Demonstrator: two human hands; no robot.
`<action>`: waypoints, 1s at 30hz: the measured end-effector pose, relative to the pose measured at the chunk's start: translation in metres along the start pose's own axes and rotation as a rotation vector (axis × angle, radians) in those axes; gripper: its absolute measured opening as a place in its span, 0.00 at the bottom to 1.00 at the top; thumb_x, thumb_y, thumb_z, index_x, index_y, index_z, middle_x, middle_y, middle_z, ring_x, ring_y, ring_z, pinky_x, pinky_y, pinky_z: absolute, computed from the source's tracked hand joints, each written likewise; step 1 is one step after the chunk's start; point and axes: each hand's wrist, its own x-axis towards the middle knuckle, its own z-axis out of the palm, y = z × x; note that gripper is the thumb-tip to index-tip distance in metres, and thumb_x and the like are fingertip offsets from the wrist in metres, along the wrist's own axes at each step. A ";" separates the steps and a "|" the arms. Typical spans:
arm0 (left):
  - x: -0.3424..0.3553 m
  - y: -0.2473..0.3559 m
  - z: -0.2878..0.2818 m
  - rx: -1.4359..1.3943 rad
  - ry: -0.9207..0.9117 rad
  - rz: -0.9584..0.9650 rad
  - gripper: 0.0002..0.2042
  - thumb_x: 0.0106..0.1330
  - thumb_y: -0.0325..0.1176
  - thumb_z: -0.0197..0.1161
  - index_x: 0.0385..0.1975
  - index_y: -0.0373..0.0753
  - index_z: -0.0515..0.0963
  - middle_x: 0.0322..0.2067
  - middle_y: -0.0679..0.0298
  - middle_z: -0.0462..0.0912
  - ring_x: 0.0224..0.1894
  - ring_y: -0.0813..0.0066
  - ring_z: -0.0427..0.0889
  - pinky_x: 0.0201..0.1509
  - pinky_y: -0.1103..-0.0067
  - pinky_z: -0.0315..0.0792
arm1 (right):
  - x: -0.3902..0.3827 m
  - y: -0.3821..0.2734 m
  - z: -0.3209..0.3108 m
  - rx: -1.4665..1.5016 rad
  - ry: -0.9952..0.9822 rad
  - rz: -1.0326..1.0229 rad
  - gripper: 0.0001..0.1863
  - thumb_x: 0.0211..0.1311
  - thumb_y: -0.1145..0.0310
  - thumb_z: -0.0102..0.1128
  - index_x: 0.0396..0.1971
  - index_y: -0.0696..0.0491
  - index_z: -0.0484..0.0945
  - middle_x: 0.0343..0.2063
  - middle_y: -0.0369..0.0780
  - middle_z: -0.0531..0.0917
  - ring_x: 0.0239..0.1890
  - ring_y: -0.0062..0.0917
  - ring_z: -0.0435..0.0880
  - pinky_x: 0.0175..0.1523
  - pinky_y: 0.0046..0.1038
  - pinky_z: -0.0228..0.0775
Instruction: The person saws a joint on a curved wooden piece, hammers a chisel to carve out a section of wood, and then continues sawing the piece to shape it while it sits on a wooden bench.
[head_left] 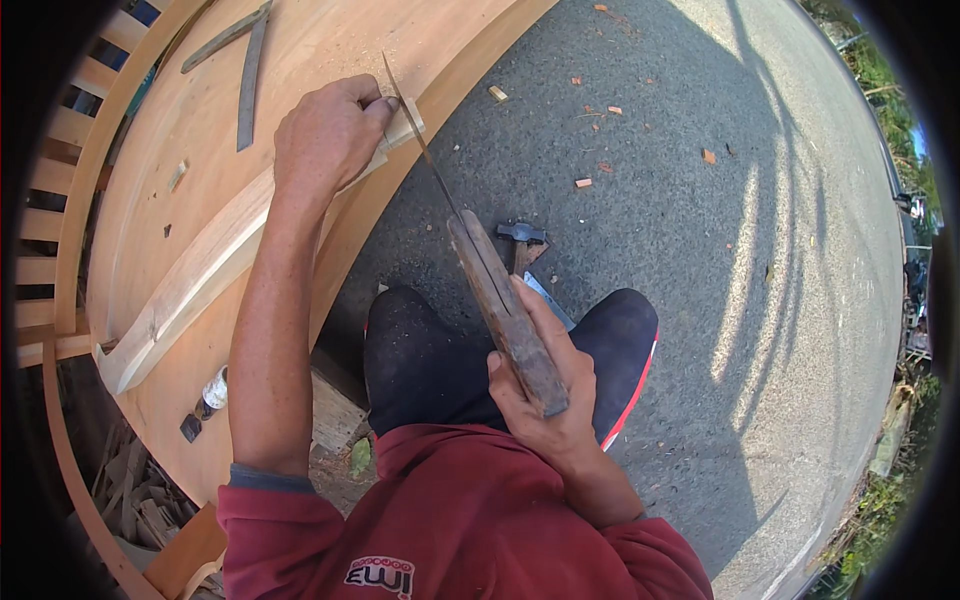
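Observation:
My right hand (545, 385) is wrapped round the worn wooden handle (505, 310) of a handsaw. Seen nearly edge-on, its thin blade (425, 148) reaches up and left to the end of a curved wooden piece (215, 270). My left hand (335, 130) presses down closed on that end, its thumb beside the blade. The pale, long piece lies on a broad wooden panel (130, 250) to my left. Sawdust is scattered near the blade. Whether its teeth are in the wood, I cannot tell.
A two-armed bevel gauge (252, 85) lies on the panel's far part. Closer in is a small tool with a whitish handle (215, 390). A hammer (522, 235) is on the ground between my knees. Wood chips (584, 183) dot the pavement; slatted wood (45, 225) stands left.

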 end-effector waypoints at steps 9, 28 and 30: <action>-0.001 0.004 -0.001 0.002 -0.023 0.004 0.16 0.66 0.48 0.59 0.38 0.43 0.86 0.29 0.57 0.87 0.36 0.57 0.85 0.44 0.64 0.75 | 0.040 -0.003 0.004 0.150 -0.103 0.311 0.36 0.60 0.82 0.61 0.70 0.62 0.66 0.60 0.49 0.81 0.61 0.24 0.80 0.64 0.24 0.67; -0.011 0.007 0.003 0.090 0.145 0.065 0.22 0.75 0.48 0.47 0.44 0.39 0.85 0.38 0.49 0.88 0.44 0.50 0.86 0.50 0.60 0.76 | 0.039 0.000 0.023 0.038 -0.018 0.194 0.37 0.57 0.84 0.61 0.70 0.60 0.67 0.55 0.47 0.83 0.50 0.25 0.84 0.54 0.24 0.74; -0.007 0.005 0.006 0.155 0.158 0.106 0.20 0.73 0.46 0.48 0.43 0.40 0.84 0.39 0.51 0.87 0.44 0.49 0.85 0.49 0.59 0.76 | 0.043 -0.003 0.021 0.088 -0.037 0.232 0.36 0.58 0.85 0.60 0.70 0.60 0.67 0.58 0.44 0.82 0.52 0.19 0.81 0.56 0.21 0.71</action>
